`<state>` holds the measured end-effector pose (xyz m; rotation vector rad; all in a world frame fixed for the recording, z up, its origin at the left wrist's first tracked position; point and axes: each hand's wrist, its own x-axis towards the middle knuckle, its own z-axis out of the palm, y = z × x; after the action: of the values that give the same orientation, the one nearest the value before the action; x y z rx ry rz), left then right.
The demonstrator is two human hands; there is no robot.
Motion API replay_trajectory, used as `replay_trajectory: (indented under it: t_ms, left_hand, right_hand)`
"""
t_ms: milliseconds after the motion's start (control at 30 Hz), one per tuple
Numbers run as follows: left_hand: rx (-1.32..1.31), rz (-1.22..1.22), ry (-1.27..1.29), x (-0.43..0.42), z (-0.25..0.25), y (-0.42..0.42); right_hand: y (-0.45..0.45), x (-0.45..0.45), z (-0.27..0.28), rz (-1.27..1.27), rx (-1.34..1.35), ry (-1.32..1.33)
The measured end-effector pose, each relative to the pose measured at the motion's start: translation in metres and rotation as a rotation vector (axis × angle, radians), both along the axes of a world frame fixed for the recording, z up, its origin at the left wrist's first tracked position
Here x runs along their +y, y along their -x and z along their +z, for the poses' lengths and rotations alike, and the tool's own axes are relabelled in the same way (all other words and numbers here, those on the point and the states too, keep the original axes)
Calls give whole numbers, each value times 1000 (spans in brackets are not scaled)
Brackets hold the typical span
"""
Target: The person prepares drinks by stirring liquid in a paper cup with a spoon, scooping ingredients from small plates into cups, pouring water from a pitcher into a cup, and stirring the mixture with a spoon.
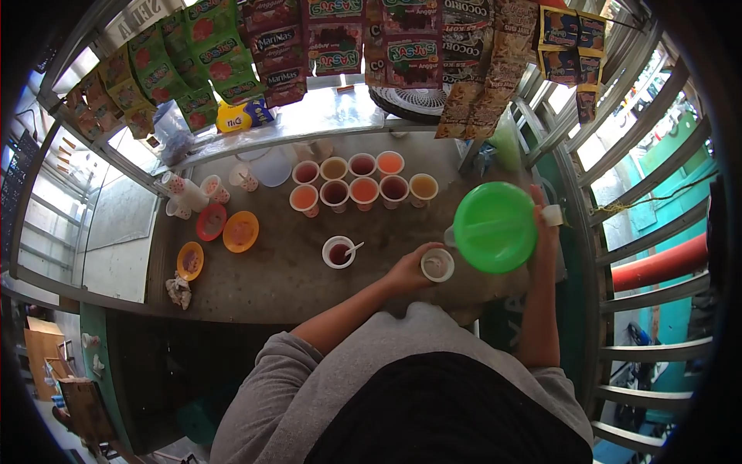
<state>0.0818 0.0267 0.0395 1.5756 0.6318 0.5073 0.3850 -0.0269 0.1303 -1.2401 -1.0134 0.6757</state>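
My left hand [408, 272] is wrapped round a white plastic cup [437, 265] near the counter's front edge. Something pale lies inside the cup, too unclear to name. On the right, my right hand [546, 220] grips the handle side of a pitcher with a bright green lid [495, 228]. The pitcher's spout points left, close to the cup's upper right rim; whether liquid flows cannot be made out. Left of my left hand stands a cup of dark red drink [338, 252] with a white spoon [354, 248] leaning in it.
Two rows of filled cups [364, 191] stand mid-counter. Orange bowls [241, 231], a red bowl [212, 222], stacked cups [185, 193] and a crumpled cloth [178, 292] are at left. Drink sachets [335, 35] hang overhead. Metal bars [657, 352] close off the right side.
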Motion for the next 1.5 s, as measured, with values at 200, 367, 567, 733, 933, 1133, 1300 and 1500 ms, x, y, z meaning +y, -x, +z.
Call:
replay_trajectory:
  t_ms: [200, 367, 567, 733, 933, 1133, 1300, 1500]
  left_hand:
    - [38, 53, -40, 15, 32, 6]
    - [-63, 74, -59, 27, 85, 13]
    - [48, 137, -255, 43, 142, 33]
    - [63, 207, -283, 54, 155, 66]
    - [-41, 179, -493, 52, 155, 101]
    - [42, 267, -338, 43, 144, 139]
    - [159, 339, -204, 42, 130, 211]
    - [97, 398, -56, 54, 0, 329]
  right_hand:
    - [-58, -7, -6, -145, 609, -81]
    - [-78, -32, -54, -318, 222, -131]
    - [4, -52, -87, -786, 361, -95]
    - [107, -61, -145, -772, 108, 78]
    - [210, -6, -7, 269, -437, 67]
    - [269, 42, -26, 422, 41, 22]
    - [277, 46, -14, 414, -28, 90]
    - [267, 38, -34, 109, -239, 103]
